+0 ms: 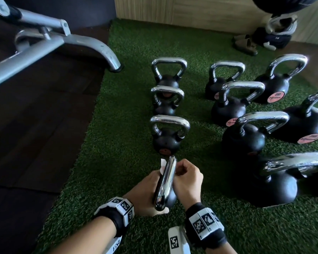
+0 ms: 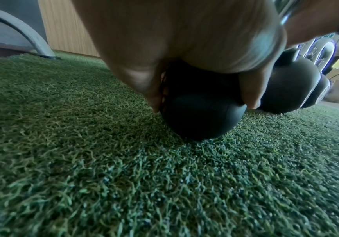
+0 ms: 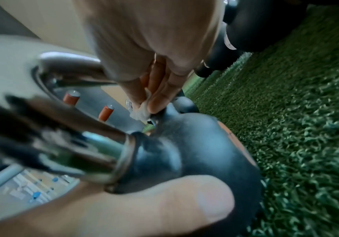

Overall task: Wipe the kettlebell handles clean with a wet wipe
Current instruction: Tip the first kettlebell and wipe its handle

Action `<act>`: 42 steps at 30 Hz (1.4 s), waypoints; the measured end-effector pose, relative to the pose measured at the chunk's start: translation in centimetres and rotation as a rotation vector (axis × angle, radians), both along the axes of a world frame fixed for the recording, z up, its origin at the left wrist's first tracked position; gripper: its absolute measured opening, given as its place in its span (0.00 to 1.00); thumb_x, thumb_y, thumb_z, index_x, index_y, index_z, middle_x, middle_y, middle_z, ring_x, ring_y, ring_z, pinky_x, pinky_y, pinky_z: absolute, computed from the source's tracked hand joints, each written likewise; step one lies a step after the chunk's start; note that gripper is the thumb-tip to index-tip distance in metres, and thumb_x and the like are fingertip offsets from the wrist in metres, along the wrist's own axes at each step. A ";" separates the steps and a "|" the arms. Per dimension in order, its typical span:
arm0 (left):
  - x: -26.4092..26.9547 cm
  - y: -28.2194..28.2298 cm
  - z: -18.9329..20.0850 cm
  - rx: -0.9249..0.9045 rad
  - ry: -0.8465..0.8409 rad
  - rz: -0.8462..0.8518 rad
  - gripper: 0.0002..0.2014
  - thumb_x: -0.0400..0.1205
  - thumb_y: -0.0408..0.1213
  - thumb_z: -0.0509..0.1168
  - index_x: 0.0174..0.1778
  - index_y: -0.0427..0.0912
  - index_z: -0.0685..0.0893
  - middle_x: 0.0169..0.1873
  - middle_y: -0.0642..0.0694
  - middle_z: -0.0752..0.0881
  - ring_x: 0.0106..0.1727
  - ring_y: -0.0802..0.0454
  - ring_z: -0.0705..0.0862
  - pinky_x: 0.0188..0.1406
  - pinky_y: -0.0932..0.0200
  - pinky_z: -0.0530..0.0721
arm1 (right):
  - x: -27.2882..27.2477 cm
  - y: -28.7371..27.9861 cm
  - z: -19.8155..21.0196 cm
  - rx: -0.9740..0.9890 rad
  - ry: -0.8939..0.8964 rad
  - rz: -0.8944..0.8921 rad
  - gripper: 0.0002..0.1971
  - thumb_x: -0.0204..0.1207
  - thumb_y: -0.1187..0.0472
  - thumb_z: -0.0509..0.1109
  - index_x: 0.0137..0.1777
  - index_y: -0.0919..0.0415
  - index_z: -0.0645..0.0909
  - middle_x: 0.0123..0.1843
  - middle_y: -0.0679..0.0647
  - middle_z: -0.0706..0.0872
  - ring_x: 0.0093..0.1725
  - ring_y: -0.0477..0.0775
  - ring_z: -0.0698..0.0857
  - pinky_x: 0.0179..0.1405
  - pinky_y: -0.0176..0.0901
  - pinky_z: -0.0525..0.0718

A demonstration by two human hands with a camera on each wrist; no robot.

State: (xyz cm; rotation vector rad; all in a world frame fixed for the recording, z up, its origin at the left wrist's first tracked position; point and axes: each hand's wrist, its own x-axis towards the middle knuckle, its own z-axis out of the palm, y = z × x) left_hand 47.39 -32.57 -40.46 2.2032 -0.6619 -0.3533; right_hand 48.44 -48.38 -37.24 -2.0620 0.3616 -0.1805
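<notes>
On the green turf, a small black kettlebell with a chrome handle is tilted toward me. My left hand grips its round body from the left, thumb lying by the near handle base. At the handle's far end my right hand is curled round the bar. Its fingers pinch a white wet wipe against the far handle leg, just above the body. A corner of the wipe sticks out left of the handle.
Three small kettlebells stand in a row straight ahead. Several larger ones crowd the right side, the nearest close to my right arm. A grey bench frame sits over dark flooring at left. Sandals lie by the wooden wall.
</notes>
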 end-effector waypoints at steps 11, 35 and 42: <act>5.8 1.0 3.1 0.312 0.366 -0.074 0.34 0.81 0.42 0.70 0.84 0.56 0.67 0.72 0.49 0.83 0.54 0.59 0.85 0.48 0.65 0.82 | -4.8 -1.7 4.5 0.402 0.455 0.435 0.11 0.81 0.67 0.63 0.47 0.63 0.88 0.37 0.59 0.88 0.35 0.56 0.85 0.33 0.50 0.87; 1.8 5.0 5.7 0.041 0.104 0.377 0.17 0.67 0.55 0.82 0.39 0.52 0.82 0.35 0.60 0.91 0.38 0.63 0.89 0.39 0.65 0.85 | -1.4 -6.6 6.2 -0.528 -0.016 0.632 0.23 0.71 0.58 0.77 0.68 0.50 0.87 0.60 0.40 0.85 0.59 0.43 0.82 0.61 0.38 0.82; 8.7 7.7 6.7 0.267 0.380 0.168 0.21 0.76 0.29 0.75 0.57 0.61 0.85 0.56 0.56 0.91 0.51 0.61 0.91 0.59 0.49 0.90 | 2.5 -8.5 10.3 -0.287 0.026 0.683 0.16 0.72 0.52 0.77 0.59 0.42 0.91 0.54 0.38 0.90 0.52 0.37 0.89 0.50 0.32 0.87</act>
